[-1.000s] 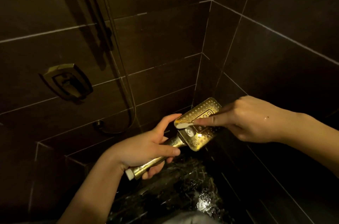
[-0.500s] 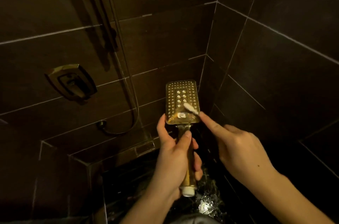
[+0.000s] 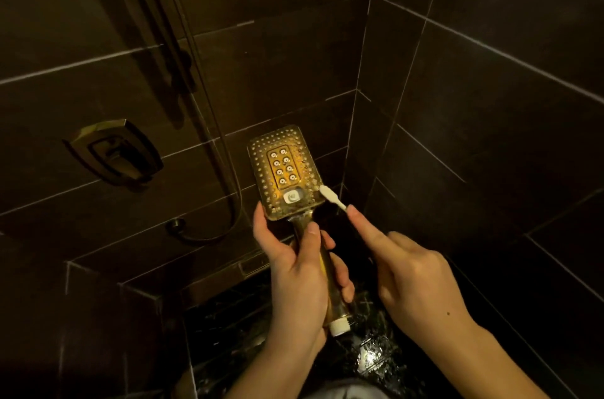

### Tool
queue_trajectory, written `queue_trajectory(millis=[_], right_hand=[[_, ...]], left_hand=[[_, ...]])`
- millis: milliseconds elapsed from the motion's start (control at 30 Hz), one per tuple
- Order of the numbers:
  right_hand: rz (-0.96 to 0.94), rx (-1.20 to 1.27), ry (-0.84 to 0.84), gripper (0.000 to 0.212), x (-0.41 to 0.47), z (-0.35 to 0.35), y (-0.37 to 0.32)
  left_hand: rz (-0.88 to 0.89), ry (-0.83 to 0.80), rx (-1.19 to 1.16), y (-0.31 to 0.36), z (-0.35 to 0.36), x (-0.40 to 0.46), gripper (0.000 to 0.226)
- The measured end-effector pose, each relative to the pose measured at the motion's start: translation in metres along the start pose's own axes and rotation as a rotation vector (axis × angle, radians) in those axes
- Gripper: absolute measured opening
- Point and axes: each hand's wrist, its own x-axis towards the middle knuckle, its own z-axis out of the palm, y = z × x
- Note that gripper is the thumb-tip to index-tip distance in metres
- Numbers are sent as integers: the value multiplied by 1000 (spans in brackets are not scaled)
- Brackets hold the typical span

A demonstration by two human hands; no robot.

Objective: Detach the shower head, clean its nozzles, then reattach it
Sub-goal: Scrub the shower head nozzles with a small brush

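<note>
The gold rectangular shower head (image 3: 283, 170) stands upright in front of me, detached from its hose, nozzle face toward me. My left hand (image 3: 299, 281) grips its handle, whose white threaded end (image 3: 339, 327) sticks out below the palm. My right hand (image 3: 408, 277) holds a small white brush (image 3: 331, 198), index finger stretched along it. The brush tip touches the lower right edge of the nozzle plate. A white button (image 3: 292, 196) sits at the bottom of the plate.
Dark tiled walls meet in a corner behind the head. A slide rail (image 3: 170, 39) and hose (image 3: 225, 189) run down the left wall, beside a gold wall control (image 3: 114, 153). The wet dark marble floor (image 3: 369, 356) lies below.
The shower head has swung from lying sideways to standing upright. My left hand regripped the handle from below. The brush slid from the plate's middle to its lower right edge.
</note>
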Motion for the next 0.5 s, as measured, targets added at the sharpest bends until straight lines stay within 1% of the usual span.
queue_trajectory(millis=[67,133,267,367,433,500], right_hand=[[8,19,8,83,1,1,0],[-18,35,-22,78,-1,4,-6],[29,64,2,78,-2,8,-7],[-50,52,-54,72,-7,10,-15],[-59,25,-63,75,-7,12,-16],[-5,39,-29,88,-1,13,-11]], left_hand=[[-1,-3,3,-2,2,-3,70],[-12,-21,-2,-3,4,-6,70],[-19,-30,-21,-5,2,-8,73],[-19,3,3,-6,0,-8,72],[-11,14,6,-5,-3,-8,72],[26,-3,32,-4,-5,-8,74]])
